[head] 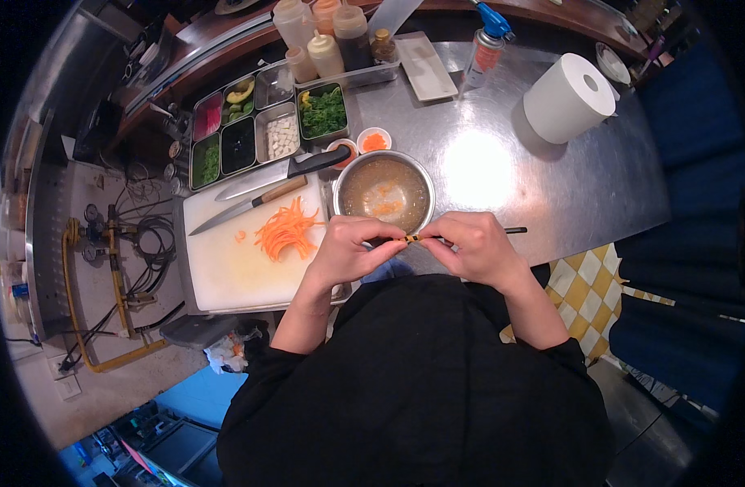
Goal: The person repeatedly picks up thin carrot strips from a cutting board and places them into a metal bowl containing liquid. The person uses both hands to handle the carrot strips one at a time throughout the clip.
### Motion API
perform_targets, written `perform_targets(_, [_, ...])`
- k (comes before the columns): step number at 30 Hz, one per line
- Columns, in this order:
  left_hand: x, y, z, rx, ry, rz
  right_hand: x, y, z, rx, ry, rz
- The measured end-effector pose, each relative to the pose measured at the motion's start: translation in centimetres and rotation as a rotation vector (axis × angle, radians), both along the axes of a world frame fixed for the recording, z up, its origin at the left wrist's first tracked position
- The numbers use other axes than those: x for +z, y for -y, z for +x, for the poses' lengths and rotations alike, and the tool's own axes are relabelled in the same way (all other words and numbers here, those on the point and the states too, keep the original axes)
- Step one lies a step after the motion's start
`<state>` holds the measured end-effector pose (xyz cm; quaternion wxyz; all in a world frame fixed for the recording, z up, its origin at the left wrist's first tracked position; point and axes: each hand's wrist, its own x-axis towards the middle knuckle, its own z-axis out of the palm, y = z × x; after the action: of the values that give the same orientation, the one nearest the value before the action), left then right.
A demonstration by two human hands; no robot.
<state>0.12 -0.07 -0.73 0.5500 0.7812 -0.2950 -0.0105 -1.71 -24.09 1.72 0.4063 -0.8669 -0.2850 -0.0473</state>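
Observation:
My left hand (355, 249) and my right hand (479, 246) meet in front of my body, near the rim of a steel bowl (430, 182). Between the fingertips of both is a small yellow-and-black banded piece (412, 238). A thin black stick (516, 230) sticks out past my right hand; whether it joins the banded piece is hidden. The bowl holds cloudy liquid with orange bits. Left of my left hand, a pile of orange shreds (287, 230), like carrot, lies on a white cutting board (226, 274).
Two knives, one black-handled (320, 161) and one wooden-handled (281, 190), lie at the board's top. Beyond stand steel containers of chopped ingredients (278, 131) and squeeze bottles (323, 55). Farther right are a white plate (426, 67), a blow torch (487, 52) and a paper roll (567, 100).

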Motion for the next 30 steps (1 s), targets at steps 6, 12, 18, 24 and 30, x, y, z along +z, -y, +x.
perform_targets(6, [-0.28, -0.10, -0.05, 0.004, -0.024, -0.011, 0.12, 0.14, 0.04, 0.003, 0.018, -0.004])
perform_targets(12, [-0.57, -0.14, -0.11, 0.005, -0.013, -0.024, -0.04, 0.09, -0.02, 0.001, 0.030, -0.011])
perform_targets(18, [-0.55, 0.65, -0.29, -0.007, -0.019, -0.031, -0.18, -0.37, 0.00, 0.019, 0.051, 0.001])
perform_targets(24, [-0.19, 0.45, -0.30, -0.006, -0.028, -0.008, -0.25, -0.48, 0.02, 0.022, 0.057, 0.007])
perform_targets(30, [-0.53, -0.13, -0.20, 0.003, -0.020, -0.026, -0.21, -0.43, 0.01, 0.006, 0.041, 0.034])
